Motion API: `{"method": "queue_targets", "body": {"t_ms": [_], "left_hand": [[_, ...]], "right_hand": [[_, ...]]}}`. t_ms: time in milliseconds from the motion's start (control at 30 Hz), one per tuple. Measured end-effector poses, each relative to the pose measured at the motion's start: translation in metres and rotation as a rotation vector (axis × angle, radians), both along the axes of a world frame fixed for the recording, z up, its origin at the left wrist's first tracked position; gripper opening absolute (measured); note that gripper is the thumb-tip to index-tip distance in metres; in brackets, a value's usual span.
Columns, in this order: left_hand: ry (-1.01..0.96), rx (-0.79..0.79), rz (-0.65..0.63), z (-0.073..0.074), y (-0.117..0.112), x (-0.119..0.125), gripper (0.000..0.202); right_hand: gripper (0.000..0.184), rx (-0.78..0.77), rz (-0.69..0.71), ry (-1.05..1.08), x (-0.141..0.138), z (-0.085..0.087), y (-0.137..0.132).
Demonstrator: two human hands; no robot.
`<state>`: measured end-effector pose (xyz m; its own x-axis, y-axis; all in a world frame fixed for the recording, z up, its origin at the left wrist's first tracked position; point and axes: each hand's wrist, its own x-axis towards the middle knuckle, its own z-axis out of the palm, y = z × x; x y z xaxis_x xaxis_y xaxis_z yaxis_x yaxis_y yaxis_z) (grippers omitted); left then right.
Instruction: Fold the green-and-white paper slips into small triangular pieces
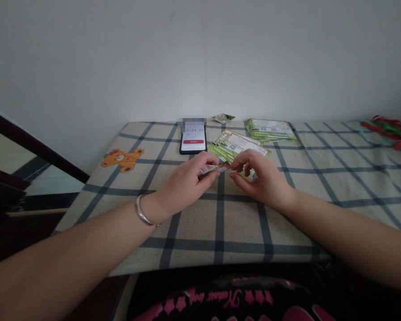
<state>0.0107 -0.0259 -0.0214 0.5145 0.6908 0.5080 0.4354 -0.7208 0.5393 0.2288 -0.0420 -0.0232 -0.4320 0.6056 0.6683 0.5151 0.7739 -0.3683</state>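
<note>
Well, at the far left a dark slanted rail point(30, 142) runs down beside a bed or table covered by a beige checked cloth point(220, 232) with dark blue lines. An orange teddy bear sticker point(122, 159) lies flat on that cloth, well apart from the hands.

Moving right, the left hand point(183, 183), with a silver bangle point(143, 210) around its wrist, is closed in a narrow pinch, thumb and fingers gripping one end of a narrow printed strip point(212, 169) in orange, white and green. That strip sits between the two hands, just above the cloth, near the middle of the view. Beyond it, against the white wall point(200, 53), a black smartphone point(193, 136) lies face up, showing a timer-like screen with a red bar; a blurred patch hides its top edge.

The right hand point(262, 178) is also in a narrow pinch, holding the strip's other end. A green-and-yellow piece shows just behind its fingers, though how it relates to the strip is hard to tell. Farther back lie loose green-and-white printed leaflets point(237, 146), a thicker stack of leaflets point(269, 129) and a small crumpled packet point(223, 117). At the far right edge, a tangle of red and green ribbon point(386, 133) rests on the cloth.
</note>
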Motion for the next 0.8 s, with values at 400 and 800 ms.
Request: {"method": "queue_targets", "body": {"t_ms": [400, 800], "left_hand": [[-0.079, -0.323, -0.154, -0.002, -0.005, 0.002, 0.009], [0.069, 0.066, -0.005, 0.000, -0.013, 0.001, 0.007]], "right_hand": [[0.007, 0.101, -0.020, -0.046, 0.000, 0.004, 0.000], [0.007, 0.190, -0.020, -0.101, 0.002, 0.002, -0.001]]}}
